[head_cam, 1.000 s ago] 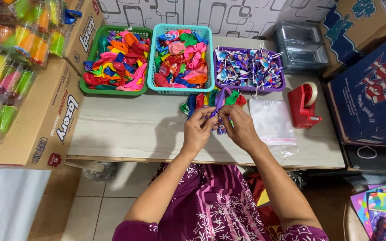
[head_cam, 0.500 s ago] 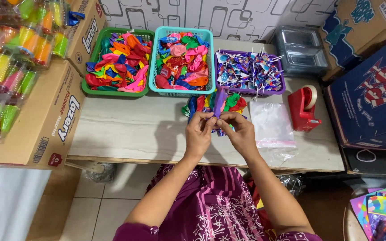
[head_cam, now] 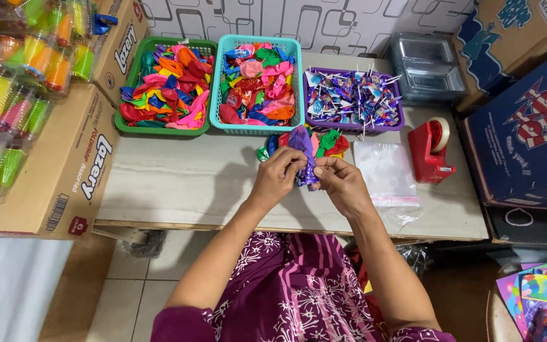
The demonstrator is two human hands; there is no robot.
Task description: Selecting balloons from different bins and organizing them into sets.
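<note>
both hands, left hand (head_cam: 278, 179) and right hand (head_cam: 343, 185), pinch a purple balloon (head_cam: 303, 147) closed-fingered, a few loose balloons (head_cam: 327, 142) gathered, clear bags (head_cam: 385, 171) right lying flat, unfilled.

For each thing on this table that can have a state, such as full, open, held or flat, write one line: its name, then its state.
purple balloon: uninflated, pinched between both hands
left hand: closed on the balloon
right hand: closed on the balloon
green basket: full of loose balloons
teal basket: full of loose balloons
purple basket: full of wrapped lollipops
clear bags: lying flat, empty
tape dispenser: upright, loaded
</note>
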